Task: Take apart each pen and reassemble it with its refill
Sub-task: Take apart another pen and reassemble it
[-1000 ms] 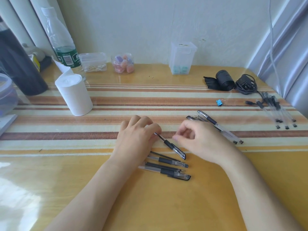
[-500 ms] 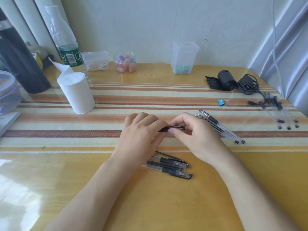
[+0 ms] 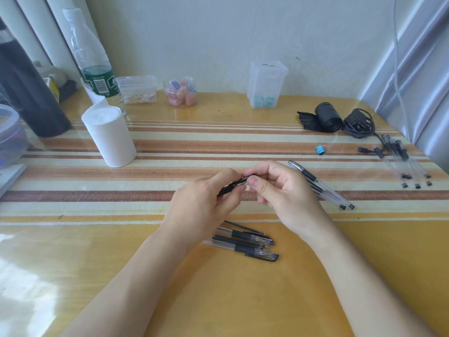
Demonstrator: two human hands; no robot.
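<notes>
Close to the near edge of the table point(image 3: 218, 300), just under the wrists: a small cluster of pens point(image 3: 243, 243) lying side by side, with a thin dark stick, probably a loose refill point(image 3: 243, 226), along its far side. Just beyond, up off the surface, gripping one pen point(image 3: 234, 185) with the left hand point(image 3: 201, 205), wrapped round the dark grip section, and pinching the clear barrel end between thumb and fingertips of the right hand point(image 3: 279, 193). Looks like the unscrewing step, barrel from grip section; hard to tell how far along. To do it well: hold the left side firm, twist only with the right, then pull straight along the axis, never at an angle, so as not to bend anything inside. Go gently on the last turn and watch for a small spring or tip piece, easy to lose on a glossy top. Lay the parts down beside the near cluster, well apart from the other piles. Just beside the right hand, toward the right edge: a few more pens point(image 3: 322, 187), capped by the look of them. Farther on, a blue binder clip point(image 3: 320, 150), then another row of pens point(image 3: 403, 161) at the right edge itself. Over toward the left edge, a white paper roll point(image 3: 109, 136). Along the far edge, against the wall: a bottle point(image 3: 93, 66), a jar of coloured pieces point(image 3: 181, 92), a clear tub point(image 3: 266, 85).
</notes>
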